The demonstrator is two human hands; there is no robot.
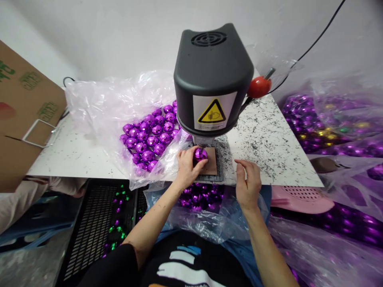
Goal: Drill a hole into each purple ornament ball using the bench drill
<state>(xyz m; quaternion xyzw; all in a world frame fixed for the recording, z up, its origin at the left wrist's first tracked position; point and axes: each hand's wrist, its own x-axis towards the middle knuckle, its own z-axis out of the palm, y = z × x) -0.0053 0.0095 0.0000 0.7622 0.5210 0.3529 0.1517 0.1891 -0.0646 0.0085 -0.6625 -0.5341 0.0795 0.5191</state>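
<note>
My left hand (186,166) is closed on a shiny purple faceted ball (200,154), thumb and fingers on either side of it. The ball is over a small brown board (212,161), right under the head of a dark grey press-like machine (213,75). Off to the right, by the front edge of the white table (113,169), my right hand (248,184) holds nothing I can see, its thumb and forefinger apart. Many more purple balls (152,140) lie in an open clear plastic bag (98,107) left of the machine. Below the table edge, another bag holds purple balls (200,197).
A red knob (259,87) sticks out from the machine's right side. Dark flecks cover the tabletop there. A cardboard box (26,115) stands at left, above a black crate (92,227) with green and purple beads. Bagged balls and a pink plastic basket (299,198) are at right.
</note>
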